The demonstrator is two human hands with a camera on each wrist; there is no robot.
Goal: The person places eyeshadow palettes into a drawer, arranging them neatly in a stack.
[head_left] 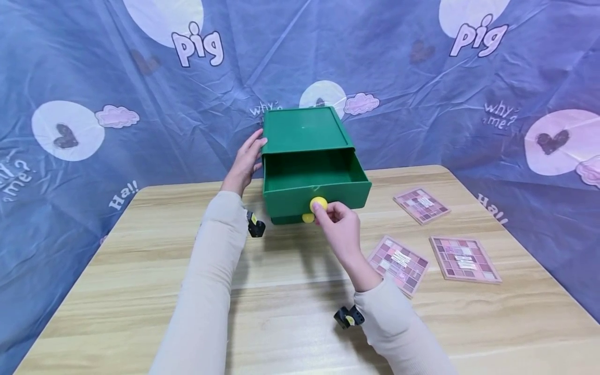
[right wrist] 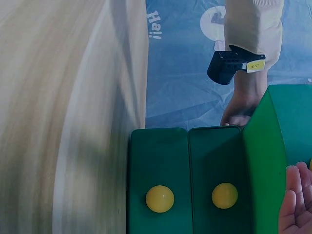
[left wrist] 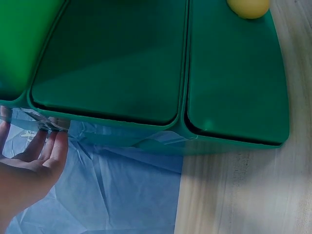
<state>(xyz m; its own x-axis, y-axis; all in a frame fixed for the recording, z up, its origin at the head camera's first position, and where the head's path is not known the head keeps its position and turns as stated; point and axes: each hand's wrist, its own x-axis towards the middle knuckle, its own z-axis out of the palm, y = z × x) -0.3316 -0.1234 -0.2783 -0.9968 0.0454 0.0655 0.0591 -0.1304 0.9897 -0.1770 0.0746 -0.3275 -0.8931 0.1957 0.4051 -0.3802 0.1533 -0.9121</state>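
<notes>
- One green plastic drawer cabinet (head_left: pixel 302 127) stands at the back middle of the pale wood-grain tabletop (head_left: pixel 154 271).
- Its top drawer (head_left: pixel 286 201) juts out toward the person, showing a green interior, while the middle drawer (right wrist: pixel 217 151) and bottom drawer (right wrist: pixel 158 151) sit shut beneath, each with a round yellow knob on its front.
- The right hand (head_left: pixel 341 225) pinches the top drawer's round yellow knob (head_left: pixel 318 201) with thumb and bent fingers.
- The left hand (head_left: pixel 245 160) rests against the cabinet's left side, its fingers extended and a little apart.
- Three flat, square, pink palettes, printed with grids of coloured squares, lie right of the cabinet: a far palette (head_left: pixel 422 205), a right-hand palette (head_left: pixel 465 259) and a near palette (head_left: pixel 400 265) beside the right forearm.
- Behind hangs a creased blue printed cloth (head_left: pixel 281 52).
</notes>
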